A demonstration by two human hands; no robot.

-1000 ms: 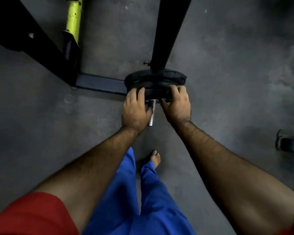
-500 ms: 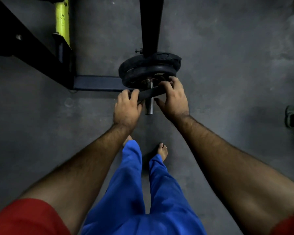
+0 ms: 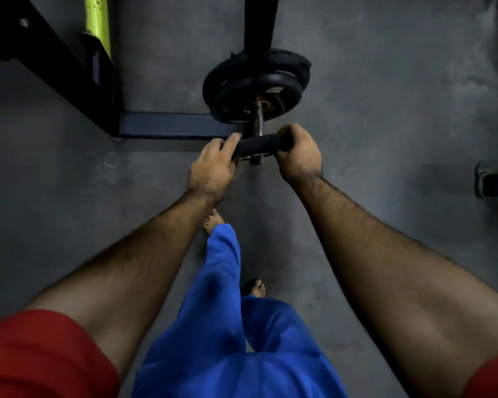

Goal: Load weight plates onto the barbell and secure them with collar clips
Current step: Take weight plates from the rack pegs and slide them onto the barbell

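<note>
A small black weight plate (image 3: 259,145) sits near the outer end of the steel barbell sleeve (image 3: 256,122), seen edge-on. My left hand (image 3: 213,165) grips its left rim and my right hand (image 3: 298,150) grips its right rim. Further in on the sleeve sit two larger black plates (image 3: 253,87), with a gap of bare sleeve between them and the small plate. The sleeve's tip (image 3: 256,160) pokes out just below the small plate. No collar clip is visible.
A black rack frame (image 3: 55,61) with a yellow-green post (image 3: 97,24) and a dark base beam (image 3: 170,124) lies left. A black upright (image 3: 259,21) rises behind the plates. Another piece of equipment (image 3: 495,182) sits at the right edge. My bare feet stand on grey floor.
The small plate, held in both hands, has slid outward along the sleeve from against the larger plates to near the sleeve's tip. My right foot has stepped back.
</note>
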